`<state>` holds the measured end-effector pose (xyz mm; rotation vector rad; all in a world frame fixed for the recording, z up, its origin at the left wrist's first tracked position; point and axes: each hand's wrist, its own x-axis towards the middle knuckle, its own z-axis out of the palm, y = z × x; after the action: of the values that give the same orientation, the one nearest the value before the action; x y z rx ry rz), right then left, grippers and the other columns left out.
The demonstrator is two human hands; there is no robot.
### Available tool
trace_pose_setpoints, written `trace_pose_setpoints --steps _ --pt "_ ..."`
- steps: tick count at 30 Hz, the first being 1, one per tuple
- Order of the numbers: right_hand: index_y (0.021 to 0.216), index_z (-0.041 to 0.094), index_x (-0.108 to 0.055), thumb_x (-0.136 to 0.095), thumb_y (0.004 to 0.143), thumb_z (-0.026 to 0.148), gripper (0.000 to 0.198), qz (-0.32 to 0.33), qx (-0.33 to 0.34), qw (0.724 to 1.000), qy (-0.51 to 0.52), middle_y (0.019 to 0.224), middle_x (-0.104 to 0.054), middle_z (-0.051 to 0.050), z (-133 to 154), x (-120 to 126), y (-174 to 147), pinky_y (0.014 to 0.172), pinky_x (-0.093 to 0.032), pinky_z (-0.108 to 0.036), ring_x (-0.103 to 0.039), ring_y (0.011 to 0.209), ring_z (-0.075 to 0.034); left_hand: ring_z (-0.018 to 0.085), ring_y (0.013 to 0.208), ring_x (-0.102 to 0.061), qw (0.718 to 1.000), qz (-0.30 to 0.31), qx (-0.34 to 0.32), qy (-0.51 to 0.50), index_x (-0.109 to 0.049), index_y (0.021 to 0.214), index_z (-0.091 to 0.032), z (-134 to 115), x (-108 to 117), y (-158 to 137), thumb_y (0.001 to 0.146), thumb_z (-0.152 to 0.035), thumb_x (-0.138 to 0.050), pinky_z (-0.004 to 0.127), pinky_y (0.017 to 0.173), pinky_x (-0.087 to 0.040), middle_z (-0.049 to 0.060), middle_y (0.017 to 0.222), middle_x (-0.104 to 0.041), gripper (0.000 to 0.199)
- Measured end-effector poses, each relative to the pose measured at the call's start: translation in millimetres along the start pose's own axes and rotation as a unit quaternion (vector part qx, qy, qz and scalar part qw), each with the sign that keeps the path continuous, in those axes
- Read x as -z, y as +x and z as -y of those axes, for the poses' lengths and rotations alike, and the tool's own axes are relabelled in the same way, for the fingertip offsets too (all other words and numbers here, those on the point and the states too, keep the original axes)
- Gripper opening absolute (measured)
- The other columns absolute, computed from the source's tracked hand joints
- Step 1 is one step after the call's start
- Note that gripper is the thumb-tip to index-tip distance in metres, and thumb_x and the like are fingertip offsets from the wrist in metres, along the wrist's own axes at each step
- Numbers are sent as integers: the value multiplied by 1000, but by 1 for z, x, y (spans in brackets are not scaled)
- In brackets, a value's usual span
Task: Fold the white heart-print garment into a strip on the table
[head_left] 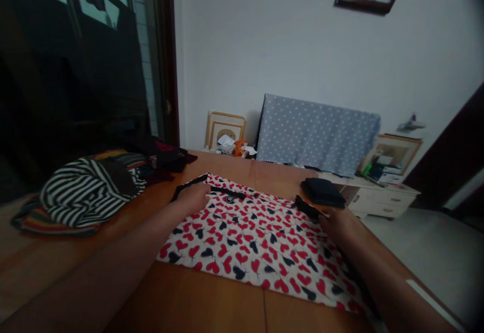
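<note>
Heart-print garment w/ black trim lies flat on the wood table, directly in front of the person & btwn the two forearms. Long axis runs L–R across the table, slightly aslant: R end sits a bit closer to the person than the L end. Near edge is a long, fairly straight line, approx. parallel to the body; black trim shows in bits along the far side & at the far L corner.

Key relation: both hands reach over the garment to its far side, one per end. L hand is at the far-L part, fingers curled in & apparently pinching the black trim there. R hand is at the far-R part, fingers bent against the dark trim; too dim to say if it's pinching or just resting. Hands are well apart, w/ most of the printed cloth below & btwn them. Round black label sits just R of the L hand, so L is the nearer one to it.

Other stuff: B&W striped garment on a clothes pile, table's L side, nearer the L arm. Folded dark cloth just beyond the R hand, near the table's far-R edge, not touching the hand AFAICT.
</note>
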<state>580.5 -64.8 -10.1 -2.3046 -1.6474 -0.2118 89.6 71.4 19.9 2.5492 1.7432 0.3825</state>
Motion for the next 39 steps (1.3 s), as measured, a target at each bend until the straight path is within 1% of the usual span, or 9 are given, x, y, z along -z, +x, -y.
trace_pose_setpoints --steps 6,13,18,24,28,31,34,37,39 --pt "137 18 -63 -52 92 39 51 -2 2 1000 -5 129 -66 -19 33 -7 24 92 -47 -37 -67 112 -31 31 114 -62 999 -13 -12 37 -67 112 -22 -9 -10 34 82 -19 -57 41 94 -49 15 128 -64 32" --pt "121 21 -72 -55 92 37 37 66 78 992 78 115 -73 -12 70 -10 40 82 -48 -30 -69 101 -26 33 122 -59 1000 -14 14 9 -67 117 -21 -4 -22 66 81 -17 -57 43 103 -44 15 129 -65 38" --pt "125 17 -70 -61 90 32 39 75 99 974 191 117 -73 -13 100 -22 46 85 -51 -31 -69 102 -24 33 116 -63 992 -46 106 -42 -67 119 -20 14 -30 88 89 -28 -53 41 95 -48 17 127 -67 34" --pt "113 15 -72 -57 91 29 30 140 33 929 341 98 -76 -8 148 -37 60 69 -52 -28 -69 77 -18 33 111 -67 975 -45 193 -97 -68 119 -19 39 -32 112 87 -28 -56 38 85 -50 17 121 -72 35" --pt "114 16 -72 -61 87 24 30 136 75 937 314 103 -75 -9 178 -44 65 78 -52 -30 -69 89 -21 36 120 -63 977 -39 189 -86 -66 125 -20 50 -31 113 80 -28 -67 41 91 -49 19 131 -67 46" --pt "132 19 -65 -63 82 16 49 124 139 954 233 126 -69 -12 199 -46 62 89 -50 -32 -66 105 -24 35 122 -62 979 -39 183 -86 -64 128 -20 54 -31 111 78 -29 -69 40 94 -49 19 134 -65 51" --pt "141 27 -58 -60 83 12 60 105 210 961 143 136 -61 -11 217 -44 56 87 -48 -32 -64 109 -25 35 121 -62 975 -62 192 -88 -64 127 -18 54 -32 109 84 -28 -61 41 94 -49 19 134 -65 45" --pt "121 25 -70 -57 88 15 37 107 254 953 127 125 -65 -9 230 -45 56 84 -45 -28 -64 102 -21 34 108 -67 973 -59 199 -97 -69 115 -16 50 -34 110 87 -28 -57 39 87 -50 18 114 -72 32" --pt "98 20 -73 -59 90 19 16 119 225 949 188 111 -69 -8 235 -49 62 81 -44 -26 -64 95 -18 32 102 -68 975 -48 190 -100 -71 108 -16 47 -36 112 88 -27 -56 37 83 -50 16 103 -73 27"
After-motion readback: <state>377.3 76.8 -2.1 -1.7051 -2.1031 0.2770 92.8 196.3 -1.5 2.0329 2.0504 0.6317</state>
